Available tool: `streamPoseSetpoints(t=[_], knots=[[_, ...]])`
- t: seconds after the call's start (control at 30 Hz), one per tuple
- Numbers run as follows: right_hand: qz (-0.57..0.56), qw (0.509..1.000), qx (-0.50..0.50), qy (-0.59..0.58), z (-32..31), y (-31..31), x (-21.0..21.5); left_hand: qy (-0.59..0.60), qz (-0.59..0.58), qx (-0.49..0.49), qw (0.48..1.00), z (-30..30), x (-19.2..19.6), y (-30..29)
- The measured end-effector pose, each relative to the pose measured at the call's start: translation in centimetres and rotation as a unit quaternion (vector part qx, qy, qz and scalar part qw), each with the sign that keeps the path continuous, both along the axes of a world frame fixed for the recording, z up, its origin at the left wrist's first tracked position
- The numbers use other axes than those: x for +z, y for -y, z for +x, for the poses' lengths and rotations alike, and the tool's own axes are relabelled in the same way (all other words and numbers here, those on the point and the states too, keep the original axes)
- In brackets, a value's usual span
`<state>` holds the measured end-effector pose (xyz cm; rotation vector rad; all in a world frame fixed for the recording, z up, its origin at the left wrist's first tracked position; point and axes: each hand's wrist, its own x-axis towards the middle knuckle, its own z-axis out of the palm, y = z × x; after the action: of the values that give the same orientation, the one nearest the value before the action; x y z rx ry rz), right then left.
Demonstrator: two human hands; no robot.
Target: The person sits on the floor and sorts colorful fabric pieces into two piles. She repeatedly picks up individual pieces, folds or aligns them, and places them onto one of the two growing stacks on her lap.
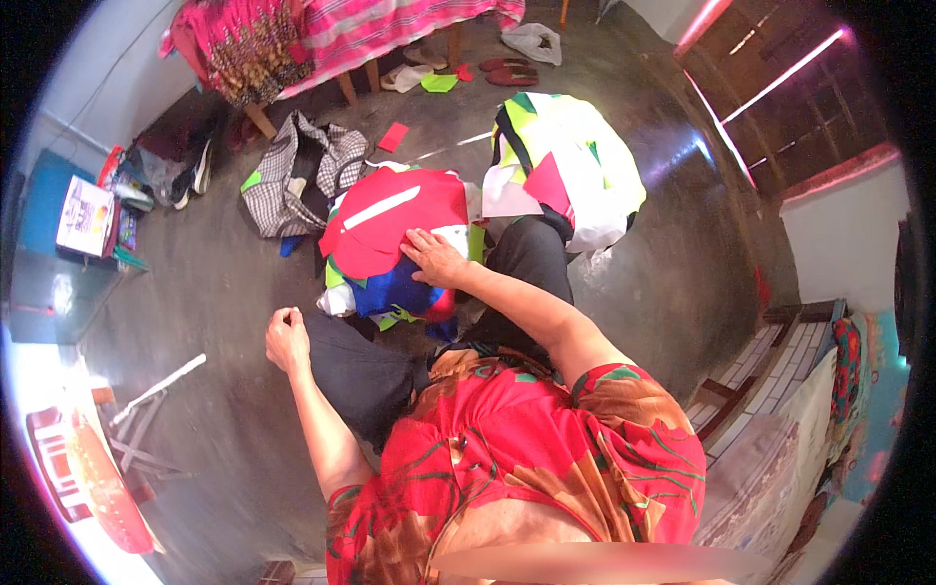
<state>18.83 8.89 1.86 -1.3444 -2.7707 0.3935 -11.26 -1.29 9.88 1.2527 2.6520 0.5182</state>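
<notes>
Red shirt (pixel 556 439) cloth is closest, and past it the dark trousers (pixel 356 375) make a bend on each side. Just past the legs, on the floor (pixel 653 322), sits a pile (pixel 336 297) of bright cloth bits. On top of it is the red cloth (pixel 395 226), with a long white strip (pixel 380 208) across it and some blue cloth (pixel 390 292) below. The right hand (pixel 439 261) lies on the near edge of the red cloth, its fingers a little spread and not bunched up. The left hand (pixel 287 341) hangs near the left knee, away from the pile, with its fingers curled in; I cannot tell if they pinch any small thing. The step looks like going through the top bits. To do it well, I think it is best to press softly, lift one bit at a time by its edge, and let the free hand steady the pile. A hard tug could drag other bits along. The bright bundle (pixel 590 166) and the checked bag (pixel 278 185) sit close by, so loose bits could mix in.
</notes>
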Motion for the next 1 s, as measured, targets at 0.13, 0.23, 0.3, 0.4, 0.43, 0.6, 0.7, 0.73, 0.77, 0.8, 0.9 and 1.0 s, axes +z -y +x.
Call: streamPoseSetpoints(t=[0.13,0.23,0.3,0.4,0.43,0.6,0.7,0.73,0.77,0.8,0.9,1.0], knots=[[-0.041,0.993,-0.051,-0.097,1.2,-0.2,5.0,-0.005,0.007,-0.001,1.0,-0.3,-0.6,0.1],[0.083,0.972,-0.065,-0.208,4.7,-0.6,8.1,-0.008,0.012,-0.01,1.0,-0.1,-0.5,0.3],[0.149,0.937,-0.095,-0.301,7.6,-1.1,10.8,-0.006,0.015,-0.012,1.0,-0.1,-0.7,0.3],[0.204,0.906,-0.219,-0.298,13.3,-1.6,13.7,-0.001,0.017,-0.017,1.0,-0.7,-1.7,0.4],[0.223,0.89,-0.257,-0.302,15.7,-2.3,13.0,-0.006,0.015,-0.019,1.0,-0.9,-1.8,0.4],[0.26,0.852,-0.418,-0.18,25.5,-4.6,9.5,-0.012,0.004,-0.017,1.0,-0.4,-1.3,-0.1],[0.256,0.839,-0.471,-0.092,26.9,-5.6,9.6,-0.03,0.0,-0.017,0.999,0.0,-0.8,-0.1],[0.262,0.829,-0.492,-0.053,26.9,-5.9,10.1,-0.034,0.001,-0.015,0.999,-0.1,-0.8,0.0],[0.268,0.816,-0.511,-0.015,26.8,-6.1,10.6,-0.038,0.002,-0.013,0.999,-0.1,-0.8,0.1],[0.28,0.798,-0.533,0.029,27.0,-6.2,10.8,-0.029,0.002,-0.011,1.0,0.0,-0.6,0.1],[0.139,0.793,-0.592,0.012,28.3,-6.3,9.7,-0.011,0.002,-0.008,1.0,0.3,-0.1,0.0],[0.178,0.797,-0.577,-0.005,28.8,-6.4,8.4,-0.01,-0.005,-0.007,1.0,0.4,0.1,0.0]])
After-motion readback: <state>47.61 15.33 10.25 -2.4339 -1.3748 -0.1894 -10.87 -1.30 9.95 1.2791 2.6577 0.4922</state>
